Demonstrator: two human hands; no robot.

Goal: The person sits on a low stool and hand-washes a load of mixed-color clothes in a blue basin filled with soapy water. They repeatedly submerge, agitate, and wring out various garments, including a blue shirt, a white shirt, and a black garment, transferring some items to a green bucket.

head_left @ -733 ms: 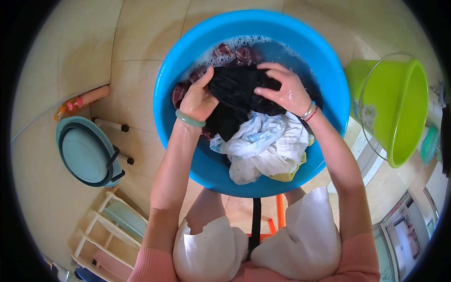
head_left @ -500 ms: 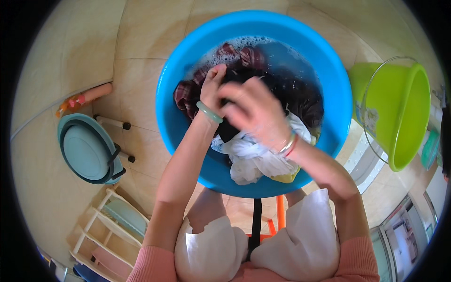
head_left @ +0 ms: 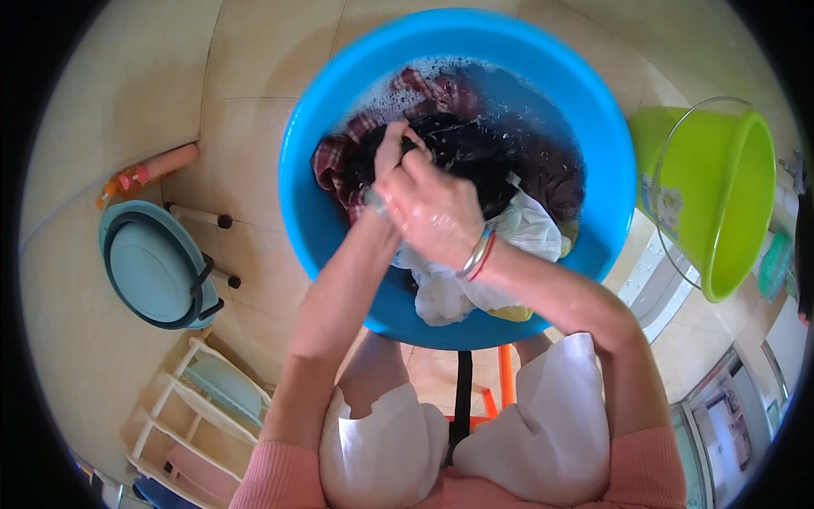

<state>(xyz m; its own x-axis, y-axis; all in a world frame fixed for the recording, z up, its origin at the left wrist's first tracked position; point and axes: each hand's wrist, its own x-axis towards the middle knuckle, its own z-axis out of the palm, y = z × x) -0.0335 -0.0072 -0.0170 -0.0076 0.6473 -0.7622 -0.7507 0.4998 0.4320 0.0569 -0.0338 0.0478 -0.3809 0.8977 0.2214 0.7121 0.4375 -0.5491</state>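
Note:
In the big blue basin [head_left: 612, 284] of soapy water, my hands meet over a black garment [head_left: 462, 144]. My left hand [head_left: 389, 154], with a green bangle at its wrist, is closed on the black cloth and partly covered by the other. Across it lies my right hand [head_left: 437, 204], wet, with a silver bangle and a red cord; its fingers curl onto the same cloth, their tips partly hidden. Beside and beyond the hands is a dark red plaid cloth [head_left: 335, 161]. White cloth [head_left: 441, 293] is bunched below my right hand, with a bit of yellow cloth [head_left: 511, 313] under it.
A lime green bucket [head_left: 738, 212] with a wire handle lies tilted at the right. On the left are a grey-blue folding basin [head_left: 153, 270], an orange bottle [head_left: 157, 165] and a cream rack [head_left: 157, 420]. An orange stool [head_left: 506, 377] shows between my knees.
My right hand has come down from above, onto my left hand and the black garment. The black garment is spread more to the right, and the white cloth has shifted slightly.

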